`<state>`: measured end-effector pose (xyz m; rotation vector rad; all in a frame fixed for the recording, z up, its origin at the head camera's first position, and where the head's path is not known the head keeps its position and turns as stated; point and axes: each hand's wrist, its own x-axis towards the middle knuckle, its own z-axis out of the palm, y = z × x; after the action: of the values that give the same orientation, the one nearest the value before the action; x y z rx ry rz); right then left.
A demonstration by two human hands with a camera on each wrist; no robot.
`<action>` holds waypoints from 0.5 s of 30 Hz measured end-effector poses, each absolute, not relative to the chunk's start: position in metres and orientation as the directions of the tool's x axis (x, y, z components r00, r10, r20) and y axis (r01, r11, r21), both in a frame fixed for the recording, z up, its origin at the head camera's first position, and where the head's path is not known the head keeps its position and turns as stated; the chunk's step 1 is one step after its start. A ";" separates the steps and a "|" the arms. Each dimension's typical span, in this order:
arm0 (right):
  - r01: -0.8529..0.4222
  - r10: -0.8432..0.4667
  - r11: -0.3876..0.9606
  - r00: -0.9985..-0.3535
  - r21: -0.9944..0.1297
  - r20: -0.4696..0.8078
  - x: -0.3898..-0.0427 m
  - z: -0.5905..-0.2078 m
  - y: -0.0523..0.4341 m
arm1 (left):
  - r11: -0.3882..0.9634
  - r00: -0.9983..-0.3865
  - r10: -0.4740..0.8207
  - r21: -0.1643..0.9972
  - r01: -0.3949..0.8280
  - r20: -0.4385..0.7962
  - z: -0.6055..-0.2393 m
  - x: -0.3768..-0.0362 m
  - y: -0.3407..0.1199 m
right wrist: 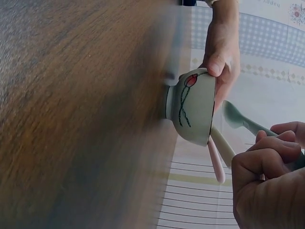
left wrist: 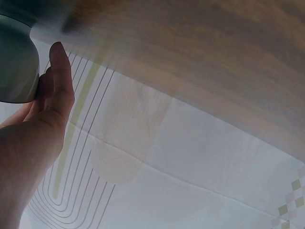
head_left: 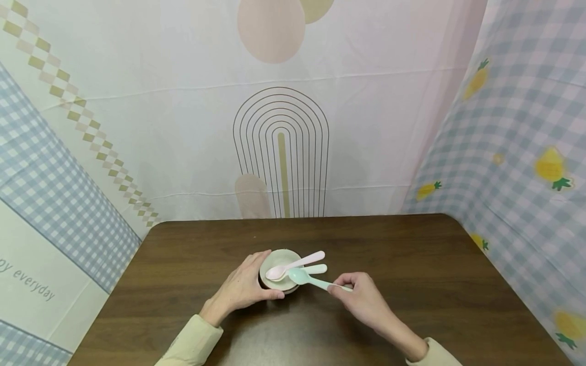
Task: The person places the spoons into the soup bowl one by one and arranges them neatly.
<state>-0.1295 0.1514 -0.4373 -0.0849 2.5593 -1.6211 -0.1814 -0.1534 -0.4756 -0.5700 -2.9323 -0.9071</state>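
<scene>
A small pale bowl (head_left: 279, 277) stands on the dark wooden table (head_left: 412, 264); the right wrist view shows a red and dark drawing on the bowl's (right wrist: 193, 107) outside. A pink spoon (head_left: 297, 263) and a cream spoon (head_left: 318, 269) lie in it with handles sticking out to the right. My left hand (head_left: 249, 282) grips the bowl's left side, thumb (left wrist: 59, 67) against the bowl's wall (left wrist: 16, 57). My right hand (head_left: 342, 285) pinches the handle of a mint green spoon (head_left: 308, 278), whose head sits at the bowl's right rim. The green spoon (right wrist: 238, 119) and right hand (right wrist: 267, 181) show close up.
Patterned cloth screens enclose the table: a white one with an arch print (head_left: 280, 152) behind, checked ones at the left (head_left: 55, 193) and right (head_left: 513, 152). Bare tabletop spreads around the bowl on all sides.
</scene>
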 end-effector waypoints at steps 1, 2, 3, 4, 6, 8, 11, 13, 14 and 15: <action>0.012 -0.106 0.425 -0.992 -0.905 -0.063 -0.129 -0.438 0.151 | 0.765 -0.932 0.339 0.539 0.353 0.129 -0.476 -0.181 -0.153; 0.014 -0.108 0.421 -0.992 -0.907 -0.065 -0.129 -0.438 0.151 | 0.764 -0.932 0.339 0.541 0.352 0.128 -0.476 -0.181 -0.153; 0.015 -0.109 0.417 -0.992 -0.909 -0.067 -0.130 -0.439 0.150 | 0.764 -0.932 0.339 0.540 0.352 0.128 -0.476 -0.181 -0.153; 0.017 -0.111 0.414 -0.992 -0.910 -0.069 -0.130 -0.439 0.150 | 0.765 -0.932 0.339 0.540 0.352 0.128 -0.476 -0.181 -0.153; 0.020 -0.115 0.407 -0.991 -0.913 -0.073 -0.130 -0.440 0.150 | 0.767 -0.933 0.337 0.538 0.350 0.127 -0.476 -0.181 -0.153; 0.020 -0.121 0.404 -0.990 -0.915 -0.076 -0.130 -0.441 0.149 | 0.768 -0.935 0.335 0.541 0.344 0.120 -0.476 -0.181 -0.153; 0.018 -0.128 0.404 -0.989 -0.915 -0.076 -0.131 -0.442 0.148 | 0.768 -0.935 0.334 0.540 0.344 0.120 -0.477 -0.181 -0.153; 0.014 -0.130 0.406 -0.989 -0.914 -0.072 -0.131 -0.442 0.146 | 0.769 -0.935 0.334 0.538 0.345 0.122 -0.477 -0.182 -0.153; 0.012 -0.130 0.408 -0.989 -0.913 -0.071 -0.131 -0.442 0.145 | 0.769 -0.935 0.333 0.538 0.345 0.124 -0.477 -0.182 -0.153; 0.011 -0.131 0.410 -0.989 -0.912 -0.070 -0.131 -0.443 0.144 | 0.769 -0.935 0.333 0.538 0.346 0.124 -0.477 -0.182 -0.153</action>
<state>-0.1314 0.1444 -0.4425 -0.1083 2.5256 -1.6358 -0.1818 -0.1534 -0.4770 -0.5632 -2.9339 -0.8991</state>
